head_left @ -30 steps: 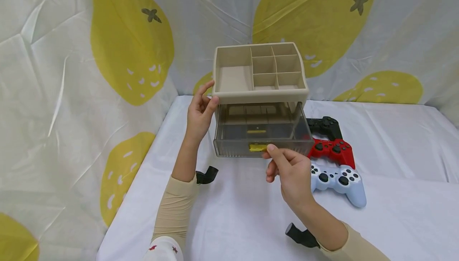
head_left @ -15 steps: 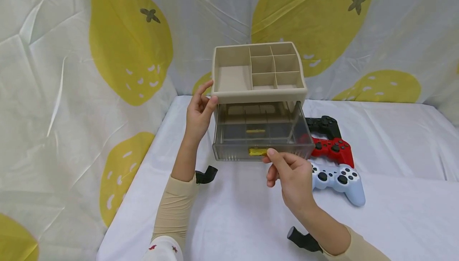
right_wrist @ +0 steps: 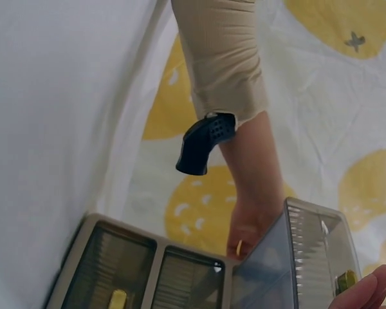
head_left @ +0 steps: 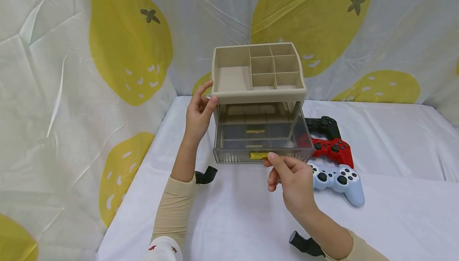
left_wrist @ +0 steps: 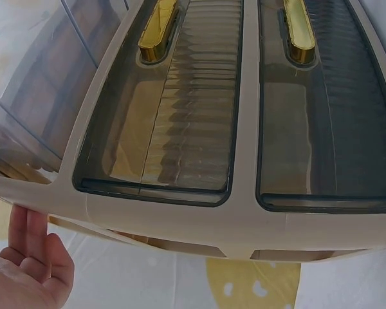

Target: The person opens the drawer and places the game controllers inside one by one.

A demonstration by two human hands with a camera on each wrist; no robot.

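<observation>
A beige desktop organizer [head_left: 231, 79] with an open divided top stands on the white-covered table. Its top drawer [head_left: 229, 158], smoky and see-through, is pulled out toward me. At the front of that drawer my right hand [head_left: 295, 179] pinches the gold handle [head_left: 259, 155] between thumb and fingers. My left hand [head_left: 199, 117] touches the organizer's left side and front corner, index finger stretched along the side. Two lower drawers with gold handles [left_wrist: 300, 32] appear pushed in in the left wrist view. No contents show in the pulled-out drawer.
Right of the organizer lie three game controllers: black [head_left: 324, 125], red [head_left: 335, 150] and light blue [head_left: 340, 179], partly behind the drawer and right hand. A lemon-print cloth [head_left: 215, 10] hangs behind and at the left. Black wrist mounts [head_left: 206, 175] stick out from both sleeves.
The top drawer has slid a little farther out toward me, with my right hand drawing back along with its handle. My left hand stays at the organizer's left corner.
</observation>
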